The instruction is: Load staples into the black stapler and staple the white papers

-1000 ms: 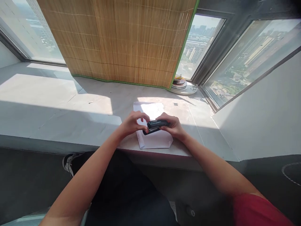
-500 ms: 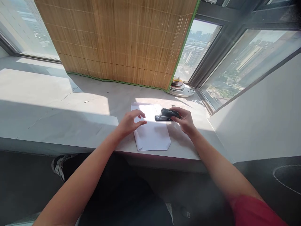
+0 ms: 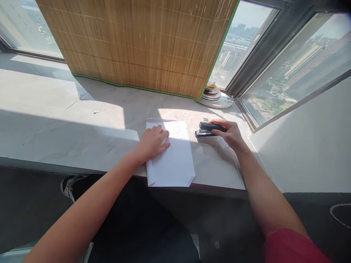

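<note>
A sheaf of white paper (image 3: 172, 164) lies on the window ledge, its near edge reaching the ledge's front and its near corners creased. My left hand (image 3: 155, 143) rests on the paper's left side, fingers apart and pressing down. Small dark marks show on the sunlit upper part of the sheet. To the right of the paper, my right hand (image 3: 229, 134) grips a black stapler (image 3: 208, 128) by its rear end. The stapler's front points left, with a gap between its upper arm and base.
Beyond the stapler, small staple-like strips (image 3: 205, 119) lie on the ledge (image 3: 109, 120). A bamboo blind (image 3: 137, 47) hangs at the back. Stacked plates (image 3: 215, 95) stand in the corner by the window. A white wall (image 3: 307, 146) borders the right side.
My left hand has come down flat onto the paper. My right hand has carried the stapler right, off the sheet. The paper has shifted toward me.
</note>
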`<state>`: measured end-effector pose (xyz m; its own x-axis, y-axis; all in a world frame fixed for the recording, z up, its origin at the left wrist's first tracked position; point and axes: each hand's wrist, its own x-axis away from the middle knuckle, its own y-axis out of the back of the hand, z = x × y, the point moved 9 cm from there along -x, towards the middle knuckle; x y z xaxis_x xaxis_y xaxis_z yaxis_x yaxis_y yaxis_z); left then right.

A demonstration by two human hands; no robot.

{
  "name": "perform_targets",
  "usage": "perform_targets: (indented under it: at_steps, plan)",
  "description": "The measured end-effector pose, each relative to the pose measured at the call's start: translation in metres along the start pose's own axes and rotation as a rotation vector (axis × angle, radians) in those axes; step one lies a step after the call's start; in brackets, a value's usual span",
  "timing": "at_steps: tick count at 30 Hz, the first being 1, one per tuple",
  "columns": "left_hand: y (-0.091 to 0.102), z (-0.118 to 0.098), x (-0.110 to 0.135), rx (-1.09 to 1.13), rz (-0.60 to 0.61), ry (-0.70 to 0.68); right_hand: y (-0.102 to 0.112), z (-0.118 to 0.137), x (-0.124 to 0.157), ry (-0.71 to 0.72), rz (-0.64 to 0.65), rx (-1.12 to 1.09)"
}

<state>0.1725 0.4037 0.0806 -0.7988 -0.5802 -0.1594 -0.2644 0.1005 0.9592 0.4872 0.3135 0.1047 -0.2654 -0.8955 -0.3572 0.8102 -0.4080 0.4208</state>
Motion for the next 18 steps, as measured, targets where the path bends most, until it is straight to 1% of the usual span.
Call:
perform_targets:
  at_steps: [2, 5, 8, 11, 14, 18]
  plan:
    - [-0.005, 0.004, 0.0, 0.011, 0.017, 0.007, -0.007, 0.007, 0.002, 0.01, 0.08, 0.025]
    - [-0.013, 0.01, 0.0, 0.027, 0.054, 0.038, -0.024, 0.021, 0.007, 0.043, 0.176, 0.035]
    - [-0.014, 0.01, 0.001, 0.016, 0.06, 0.038, -0.042, 0.033, 0.011, 0.075, 0.223, 0.061]
    - [-0.011, 0.007, 0.003, -0.003, 0.05, 0.027, -0.054, 0.036, 0.013, 0.085, 0.25, 0.127]
    - [-0.007, 0.008, 0.006, -0.009, 0.033, 0.044, -0.055, 0.034, 0.014, 0.088, 0.26, 0.168]
    - [-0.007, 0.02, 0.009, -0.03, 0.025, 0.114, -0.042, 0.033, 0.012, 0.103, 0.22, 0.165]
